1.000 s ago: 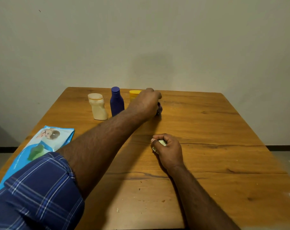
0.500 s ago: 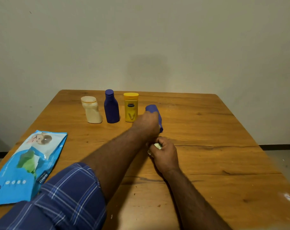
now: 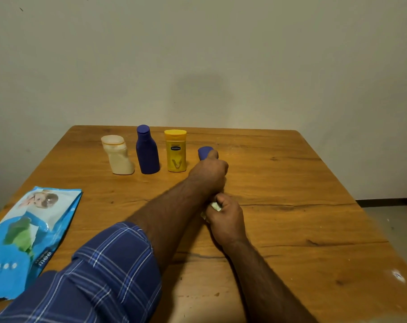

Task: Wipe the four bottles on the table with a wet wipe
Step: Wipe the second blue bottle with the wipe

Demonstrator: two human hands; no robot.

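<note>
Three bottles stand in a row at the back of the wooden table: a cream bottle, a dark blue bottle and a yellow bottle. My left hand grips a small blue bottle, tilted, with only its top showing past my thumb. Just below it, my right hand is closed on a folded white wet wipe, which touches the bottle's lower end near my left hand.
A blue pack of wet wipes lies flat at the table's left edge. A plain wall stands right behind the table. Floor shows past the right edge.
My left hand lifted the small blue bottle from beside the yellow one and brought it toward me, down to my right hand with the wipe.
</note>
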